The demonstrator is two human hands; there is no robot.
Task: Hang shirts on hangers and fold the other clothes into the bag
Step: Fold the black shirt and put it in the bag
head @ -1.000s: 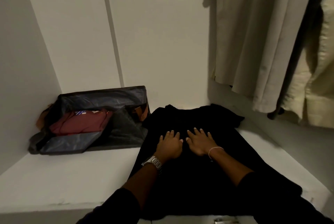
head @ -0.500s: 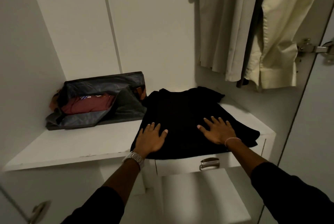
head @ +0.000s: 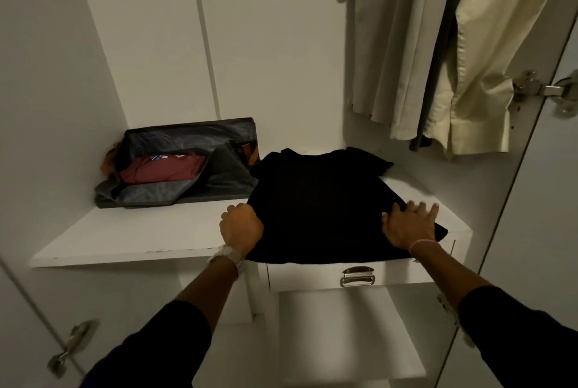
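Black garment (head: 316, 203) between curled left fingers (head: 239, 211) and flat, spread right fingers (head: 419, 211).

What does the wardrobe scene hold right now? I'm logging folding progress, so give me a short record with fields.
garment being folded: black garment, spread on the white shelf
left hand: fingers curled at the garment's left edge, apparently gripping it
right hand: fingers spread flat on the garment's right edge
bag: open, on the shelf left of the garment, touching its far corner
in the bag: folded maroon garment
hanging: beige shirts, upper right
below the shelf: drawer with metal handle
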